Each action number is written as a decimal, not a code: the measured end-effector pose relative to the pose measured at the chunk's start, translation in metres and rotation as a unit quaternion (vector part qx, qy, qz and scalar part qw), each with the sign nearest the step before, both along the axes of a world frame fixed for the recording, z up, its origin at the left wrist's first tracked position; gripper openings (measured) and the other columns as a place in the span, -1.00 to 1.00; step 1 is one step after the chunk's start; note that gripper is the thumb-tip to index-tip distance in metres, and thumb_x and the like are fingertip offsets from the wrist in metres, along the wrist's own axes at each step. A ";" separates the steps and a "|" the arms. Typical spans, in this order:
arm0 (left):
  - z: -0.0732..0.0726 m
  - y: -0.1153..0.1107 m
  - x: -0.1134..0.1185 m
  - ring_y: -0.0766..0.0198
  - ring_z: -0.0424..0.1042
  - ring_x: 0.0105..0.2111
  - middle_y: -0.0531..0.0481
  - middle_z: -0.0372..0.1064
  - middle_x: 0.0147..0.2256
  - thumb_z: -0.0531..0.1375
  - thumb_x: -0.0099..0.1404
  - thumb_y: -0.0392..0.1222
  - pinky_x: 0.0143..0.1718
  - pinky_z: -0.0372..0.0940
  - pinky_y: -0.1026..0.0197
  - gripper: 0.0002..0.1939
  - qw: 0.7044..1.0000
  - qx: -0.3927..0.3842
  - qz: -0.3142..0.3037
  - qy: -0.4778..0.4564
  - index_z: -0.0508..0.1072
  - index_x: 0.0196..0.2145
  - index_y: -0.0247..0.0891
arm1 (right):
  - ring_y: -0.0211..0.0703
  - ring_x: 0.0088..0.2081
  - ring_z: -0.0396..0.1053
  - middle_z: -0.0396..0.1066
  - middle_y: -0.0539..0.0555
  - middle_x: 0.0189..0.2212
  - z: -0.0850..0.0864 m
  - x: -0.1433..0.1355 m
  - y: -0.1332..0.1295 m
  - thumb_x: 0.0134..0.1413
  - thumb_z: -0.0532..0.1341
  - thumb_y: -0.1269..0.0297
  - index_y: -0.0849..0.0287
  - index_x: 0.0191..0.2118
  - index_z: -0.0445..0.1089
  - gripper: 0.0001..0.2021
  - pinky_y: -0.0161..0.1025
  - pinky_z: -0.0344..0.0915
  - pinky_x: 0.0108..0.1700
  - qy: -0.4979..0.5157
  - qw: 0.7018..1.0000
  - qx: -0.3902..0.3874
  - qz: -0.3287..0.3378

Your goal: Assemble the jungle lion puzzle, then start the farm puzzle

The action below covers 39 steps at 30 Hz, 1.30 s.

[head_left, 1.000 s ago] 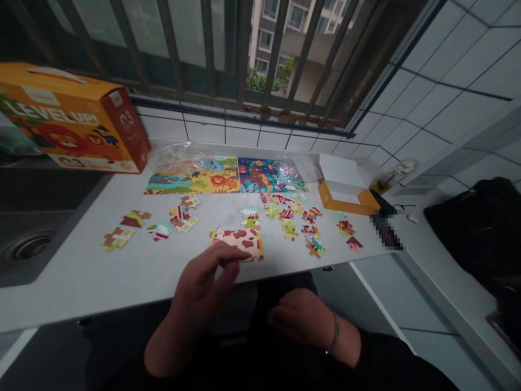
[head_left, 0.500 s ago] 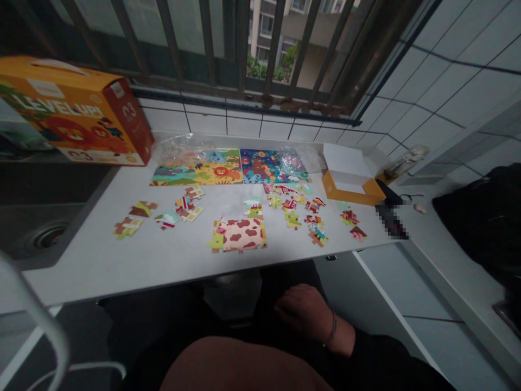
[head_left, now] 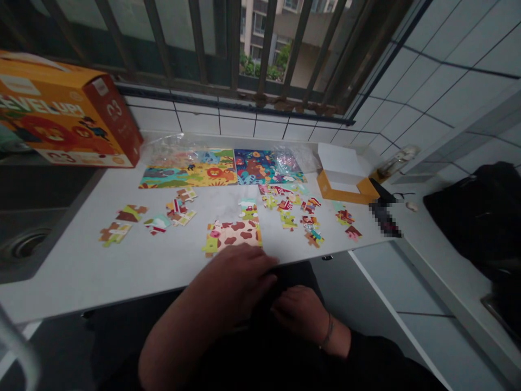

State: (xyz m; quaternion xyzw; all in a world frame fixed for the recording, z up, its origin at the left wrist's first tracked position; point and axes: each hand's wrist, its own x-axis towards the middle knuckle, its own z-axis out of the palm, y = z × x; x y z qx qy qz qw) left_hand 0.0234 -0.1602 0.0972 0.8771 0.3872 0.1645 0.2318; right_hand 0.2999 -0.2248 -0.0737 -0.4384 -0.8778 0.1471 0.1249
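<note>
Over the counter's front edge, my left hand is just in front of the partly joined puzzle with a brown-spotted cow body. Its thumb is apart from the bent fingers, and I see nothing held; it overlaps the puzzle's lower edge in view, though contact is unclear. Down at my lap rests my right hand, fingers curled in and no object showing, a bracelet at the wrist. Loose puzzle pieces lie to the left of the cow, and more puzzle pieces lie to its right.
Behind the pieces lie a lion picture sheet and a dark-blue picture sheet, partly under clear plastic wrap. An orange puzzle box stands by the sink. On the right is an open yellow-and-white box.
My left hand has risen from below the counter edge to the front of the cow puzzle. My right hand stays on my lap. The view has shifted slightly; the pieces keep their arrangement.
</note>
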 end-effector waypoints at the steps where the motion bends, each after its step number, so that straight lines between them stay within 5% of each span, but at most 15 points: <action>1: -0.014 0.013 -0.008 -0.07 0.60 0.08 -0.16 0.64 0.10 0.25 0.54 -0.16 0.16 0.45 -0.10 -0.69 0.998 0.015 0.062 0.027 0.63 0.17 -0.08 | -0.14 -0.35 0.52 0.60 0.01 -0.41 0.001 0.000 0.000 0.43 0.30 0.13 0.04 -0.27 0.57 -0.79 -0.17 0.20 -0.27 -0.006 1.000 0.017 0.024; 5: -0.063 0.047 -0.055 -0.22 0.51 0.23 -0.28 0.51 0.28 0.29 0.46 -0.05 0.29 0.40 -0.20 -0.52 0.978 0.039 0.185 0.094 0.57 0.28 -0.15 | -0.18 -0.38 0.49 0.58 -0.01 -0.42 0.000 0.001 0.002 0.46 0.26 0.19 0.06 -0.26 0.53 -0.80 -0.17 0.15 -0.29 -0.010 0.998 0.046 0.049; 9: -0.081 0.059 -0.094 -0.28 0.51 0.24 -0.33 0.52 0.28 0.37 0.31 0.07 0.33 0.38 -0.21 -0.39 0.969 0.015 0.214 0.123 0.56 0.25 -0.22 | -0.19 -0.39 0.46 0.57 -0.03 -0.43 -0.001 0.002 0.003 0.49 0.24 0.17 0.05 -0.25 0.52 -0.78 -0.16 0.14 -0.31 -0.002 0.996 0.065 0.058; 13: -0.087 0.065 -0.105 -0.29 0.52 0.24 -0.32 0.55 0.27 0.36 0.30 0.13 0.32 0.38 -0.23 -0.37 0.970 -0.007 0.211 0.120 0.57 0.23 -0.23 | -0.17 -0.42 0.41 0.51 -0.01 -0.45 0.011 0.008 0.012 0.55 0.19 0.18 0.06 -0.24 0.52 -0.74 -0.13 0.14 -0.33 0.015 0.991 0.123 0.047; 17: -0.091 0.067 -0.101 -0.24 0.53 0.19 -0.30 0.58 0.21 0.32 0.34 0.15 0.29 0.39 -0.18 -0.46 0.974 0.009 0.203 0.100 0.61 0.14 -0.20 | -0.11 -0.35 0.43 0.50 0.04 -0.42 0.043 0.028 0.038 0.58 0.17 0.25 0.09 -0.20 0.54 -0.75 -0.13 0.25 -0.26 0.039 0.981 0.188 -0.037; 24: -0.082 0.066 -0.090 -0.12 0.56 0.05 -0.24 0.60 0.04 0.28 0.38 0.12 0.19 0.42 -0.12 -0.58 0.980 -0.011 0.191 0.059 0.65 0.03 -0.19 | 0.20 0.01 0.52 0.62 0.25 -0.05 0.083 0.062 0.087 0.55 0.20 0.17 0.10 0.03 0.57 -0.78 0.11 0.41 0.12 0.019 0.965 0.157 -0.209; 32: -0.075 0.064 -0.080 -0.14 0.58 -0.04 -0.24 0.63 -0.03 0.30 0.35 0.15 0.08 0.46 -0.11 -0.57 0.973 -0.056 0.215 0.054 0.66 0.00 -0.19 | 0.23 0.32 0.43 0.52 0.32 0.32 0.070 0.047 0.138 0.50 0.24 0.24 0.17 0.32 0.49 -0.61 0.21 0.33 0.38 -0.026 0.985 0.092 -0.144; 39: -0.082 0.064 -0.088 -0.08 0.60 -0.02 -0.16 0.65 0.04 0.36 0.34 0.24 0.07 0.45 -0.02 -0.49 0.973 -0.064 0.221 0.010 0.66 0.09 -0.13 | 0.21 0.23 0.48 0.58 0.31 0.21 0.083 0.048 0.168 0.37 0.37 0.25 0.18 0.34 0.48 -0.52 0.13 0.37 0.32 -0.031 0.992 0.036 -0.115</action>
